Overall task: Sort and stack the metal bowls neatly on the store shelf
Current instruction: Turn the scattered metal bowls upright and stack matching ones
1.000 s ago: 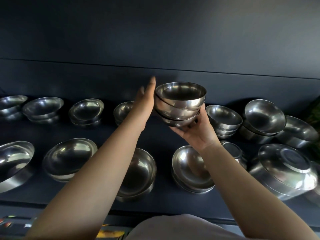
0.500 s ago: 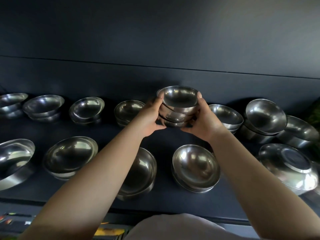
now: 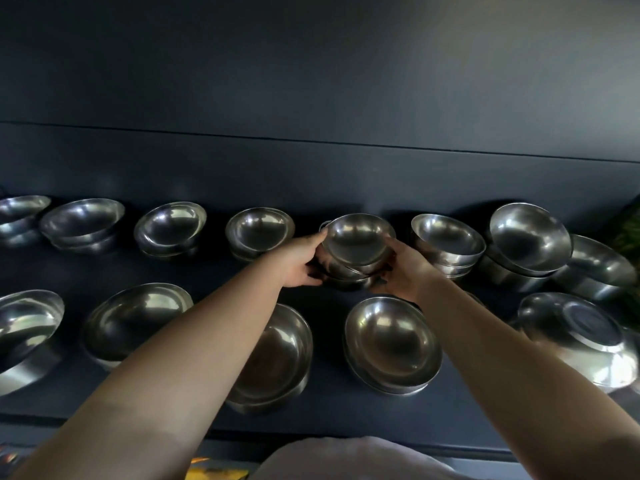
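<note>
Lowering the small bowl stack (image 3: 358, 252) from chest height, we have brought it down to the back row of the shelf (image 3: 214, 271), in the gap between two neighbouring stacks (image 3: 259, 232) (image 3: 448, 242). We judge placement nearly complete; contact with the shelf cannot be confirmed. Our left hand (image 3: 299, 263) and right hand (image 3: 403, 268) cup the stack from opposite sides, fingers curled against its lower bowls, thumbs near the top rim.

Dim overall; soft glare on metal bowls (image 3: 360, 242) between both hands; wide-angle bending and blur toward frame edges.
</note>
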Demonstrator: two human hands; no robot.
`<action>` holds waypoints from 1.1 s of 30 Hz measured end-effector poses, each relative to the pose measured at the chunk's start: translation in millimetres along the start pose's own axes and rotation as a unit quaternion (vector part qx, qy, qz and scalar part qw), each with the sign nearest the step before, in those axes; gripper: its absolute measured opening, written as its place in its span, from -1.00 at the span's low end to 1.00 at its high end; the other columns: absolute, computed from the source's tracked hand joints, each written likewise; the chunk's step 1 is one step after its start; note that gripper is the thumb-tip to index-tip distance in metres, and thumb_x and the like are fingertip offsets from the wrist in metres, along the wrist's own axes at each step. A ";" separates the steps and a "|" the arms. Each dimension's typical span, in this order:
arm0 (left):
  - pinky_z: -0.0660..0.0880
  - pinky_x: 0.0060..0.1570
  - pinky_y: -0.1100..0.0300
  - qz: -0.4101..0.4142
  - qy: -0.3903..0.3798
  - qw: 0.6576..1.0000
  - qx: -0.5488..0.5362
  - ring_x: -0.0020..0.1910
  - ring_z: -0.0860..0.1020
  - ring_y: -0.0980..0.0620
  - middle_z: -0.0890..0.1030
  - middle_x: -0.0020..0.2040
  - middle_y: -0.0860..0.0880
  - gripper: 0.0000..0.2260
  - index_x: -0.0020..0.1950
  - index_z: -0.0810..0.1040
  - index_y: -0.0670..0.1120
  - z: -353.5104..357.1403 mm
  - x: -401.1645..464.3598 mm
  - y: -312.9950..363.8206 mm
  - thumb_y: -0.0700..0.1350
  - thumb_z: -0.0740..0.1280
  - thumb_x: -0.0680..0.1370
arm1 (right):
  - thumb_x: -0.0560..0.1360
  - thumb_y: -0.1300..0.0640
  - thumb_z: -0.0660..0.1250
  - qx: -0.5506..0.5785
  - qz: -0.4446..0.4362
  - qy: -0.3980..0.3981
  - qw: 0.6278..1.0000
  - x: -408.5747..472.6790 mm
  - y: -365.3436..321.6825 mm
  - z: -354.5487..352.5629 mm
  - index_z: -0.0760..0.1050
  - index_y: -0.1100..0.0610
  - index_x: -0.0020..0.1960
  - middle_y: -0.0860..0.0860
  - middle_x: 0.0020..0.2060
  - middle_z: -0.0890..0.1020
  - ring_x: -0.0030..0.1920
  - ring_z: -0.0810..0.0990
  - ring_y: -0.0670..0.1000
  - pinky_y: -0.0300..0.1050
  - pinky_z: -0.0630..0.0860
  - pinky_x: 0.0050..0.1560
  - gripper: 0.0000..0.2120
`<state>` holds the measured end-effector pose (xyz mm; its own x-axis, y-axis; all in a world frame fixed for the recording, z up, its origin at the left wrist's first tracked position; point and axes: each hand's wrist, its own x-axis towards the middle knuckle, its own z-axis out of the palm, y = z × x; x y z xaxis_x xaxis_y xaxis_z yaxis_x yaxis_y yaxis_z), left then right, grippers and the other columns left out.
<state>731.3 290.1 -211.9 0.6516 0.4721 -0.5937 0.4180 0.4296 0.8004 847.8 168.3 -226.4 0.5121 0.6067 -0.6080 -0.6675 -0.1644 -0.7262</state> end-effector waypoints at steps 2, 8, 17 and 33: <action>0.28 0.31 -0.08 -0.002 0.020 1.000 0.020 0.37 0.34 -0.13 0.38 0.39 -0.12 -0.58 0.38 0.32 -0.07 -1.3 4.2 -1.4 0.09 0.18 0.59 | 0.56 -0.08 0.21 -0.010 -0.011 0.006 1.000 5.3 -0.5 -1.3 0.36 0.16 0.37 0.10 -0.01 0.56 -0.01 0.55 0.06 0.02 0.49 0.15 -0.53; 0.36 0.21 -0.01 0.002 0.074 0.996 0.058 0.37 0.32 -0.09 0.34 0.41 -0.07 -0.57 0.40 0.31 -0.05 0.3 13.4 -7.3 0.11 0.17 0.59 | 0.51 -0.26 0.19 -0.155 -0.048 0.114 0.980 17.3 -1.2 -4.7 0.44 0.20 0.29 0.08 0.12 0.56 -0.01 0.55 0.07 -0.13 0.44 -0.15 -0.40; 0.23 0.29 0.09 0.063 0.096 0.990 0.078 0.35 0.32 0.02 0.37 0.38 0.01 -0.53 0.43 0.30 -0.08 11.3 16.3 5.3 0.15 0.09 0.60 | 0.61 -0.15 0.01 -0.289 -0.106 0.189 0.932 22.9 -10.8 1.3 0.34 0.29 0.37 0.22 0.30 0.47 0.31 0.43 0.21 0.05 0.38 0.31 -0.42; 0.09 0.40 -0.04 -0.010 0.023 0.998 0.056 0.44 0.23 -0.03 0.29 0.47 0.00 -0.36 0.48 0.24 -0.01 11.2 24.2 -6.7 0.35 -0.06 0.53 | 0.58 -0.17 0.03 -0.349 -0.121 0.183 0.911 23.4 -19.6 0.7 0.39 0.30 0.34 0.24 0.27 0.49 0.32 0.43 0.20 0.07 0.33 0.37 -0.39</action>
<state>751.3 290.0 -230.7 0.6132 0.5009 -0.6108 0.5008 0.3514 0.7910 872.5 186.3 -226.2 0.8300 0.4109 -0.3771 -0.0708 -0.5931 -0.8020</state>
